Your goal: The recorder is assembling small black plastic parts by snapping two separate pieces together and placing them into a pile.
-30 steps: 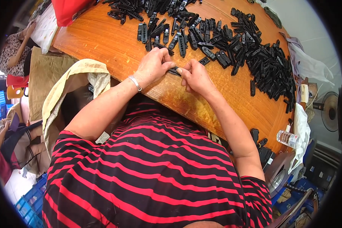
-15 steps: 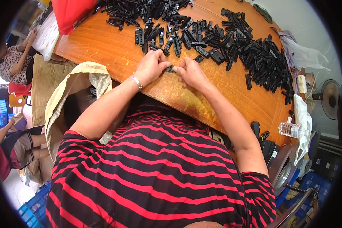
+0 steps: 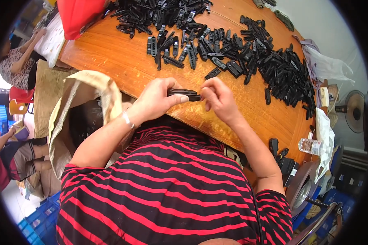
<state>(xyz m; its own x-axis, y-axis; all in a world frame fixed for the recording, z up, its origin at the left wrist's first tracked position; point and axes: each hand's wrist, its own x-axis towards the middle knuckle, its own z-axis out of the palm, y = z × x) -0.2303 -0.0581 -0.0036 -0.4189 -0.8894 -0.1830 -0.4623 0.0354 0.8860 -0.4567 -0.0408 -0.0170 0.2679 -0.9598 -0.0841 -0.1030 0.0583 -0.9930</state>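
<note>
My left hand (image 3: 155, 100) is closed around a long, narrow black plastic piece (image 3: 183, 92), the thumb lying along its near side. It is held just above the table's near edge, and its exact kind is too small to make out. Beside the free end of that piece is my right hand (image 3: 221, 102), with its fingers curled and pressed together. Whether something small sits in those fingertips is hidden. Beyond both hands, similar black plastic pieces (image 3: 218, 41) lie loose, and one short piece (image 3: 212, 73) rests closest to my right hand.
The wooden table (image 3: 110, 53) carries a dense heap of black pieces (image 3: 288, 71) at right. A lined paper sack (image 3: 55, 118) gapes open left of my left forearm, black pieces inside. A red bag (image 3: 79, 16), a plastic bottle (image 3: 310, 146) and a fan (image 3: 353, 111) stand around. Other people sit at far left.
Both hands have come nearer to me and apart from each other. The black plastic piece now shows plainly in my left hand, while the right fingers have moved to its end.
</note>
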